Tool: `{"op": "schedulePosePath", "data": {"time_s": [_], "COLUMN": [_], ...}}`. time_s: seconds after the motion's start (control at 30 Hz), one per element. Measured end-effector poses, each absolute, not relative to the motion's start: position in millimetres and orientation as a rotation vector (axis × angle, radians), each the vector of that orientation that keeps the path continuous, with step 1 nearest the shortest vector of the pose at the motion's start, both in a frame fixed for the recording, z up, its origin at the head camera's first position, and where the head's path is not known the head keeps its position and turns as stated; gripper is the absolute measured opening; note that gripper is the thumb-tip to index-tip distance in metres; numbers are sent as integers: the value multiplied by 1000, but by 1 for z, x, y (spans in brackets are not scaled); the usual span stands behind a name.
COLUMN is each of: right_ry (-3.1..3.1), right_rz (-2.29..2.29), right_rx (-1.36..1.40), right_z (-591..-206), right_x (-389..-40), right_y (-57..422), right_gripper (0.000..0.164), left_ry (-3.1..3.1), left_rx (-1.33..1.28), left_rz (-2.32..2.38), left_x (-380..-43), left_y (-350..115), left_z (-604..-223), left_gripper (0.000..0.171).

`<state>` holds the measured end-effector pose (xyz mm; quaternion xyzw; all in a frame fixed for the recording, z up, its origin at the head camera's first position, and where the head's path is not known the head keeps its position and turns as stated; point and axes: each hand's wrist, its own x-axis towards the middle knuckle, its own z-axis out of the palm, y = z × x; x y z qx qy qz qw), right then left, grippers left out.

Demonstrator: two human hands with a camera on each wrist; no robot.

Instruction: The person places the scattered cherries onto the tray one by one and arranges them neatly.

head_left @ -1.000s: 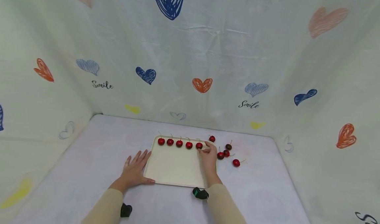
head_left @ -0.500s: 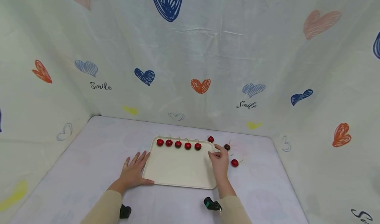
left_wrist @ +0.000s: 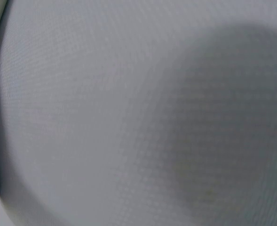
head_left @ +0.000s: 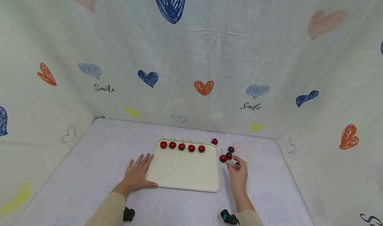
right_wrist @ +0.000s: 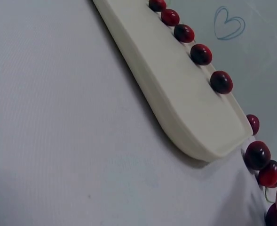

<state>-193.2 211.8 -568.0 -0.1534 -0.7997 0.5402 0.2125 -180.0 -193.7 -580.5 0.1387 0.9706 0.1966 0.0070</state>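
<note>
"What's different on the desk [head_left: 119, 132]?"

"Not the cream tray [head_left: 185, 171]; it lies just where it did. The right hand [head_left: 239, 176] has moved off it, out past its 3 o'clock edge."

"And the left hand [head_left: 136, 176]?"

"Unmoved: spread at the tray's 9 o'clock edge, fingers apart, thumb along the near corner at about 8. I'd judge it is steadying the tray."

"What does the move mean?"

"The row of five cherries [head_left: 181, 146] sits untouched along the 12 o'clock edge, room left at its 1 o'clock end. So the work seems to have passed from the row to the loose cherries [head_left: 223, 158]."

"Is the right hand gripping one?"

"Thumb and forefinger look apart, with nothing clearly between them. Whether a fingertip touches a stem, I can't tell."

"Where are the cherries from there?"

"The row is at 10 o'clock, well apart. Two loose ones sit side by side at 11, just beyond the fingertips. Past them are a dark brownish cherry [head_left: 231, 149] and the farthest cherry [head_left: 214, 141], by the tray's far corner. The half-hidden cherry [head_left: 237, 163] shows just behind the fingers."
</note>
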Motion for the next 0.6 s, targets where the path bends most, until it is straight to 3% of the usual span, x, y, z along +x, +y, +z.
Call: {"op": "schedulePosePath", "data": {"time_s": [0.6], "right_ry": [-2361], "right_rz": [1349], "right_rx": [-573], "right_z": [-578], "right_x": [-192], "right_y": [249], "right_gripper": [40], "left_ry": [3049], "left_rx": [436], "left_rz": [628], "left_x": [-181], "left_y": [-194], "left_z": [-586], "left_gripper": [129]}}
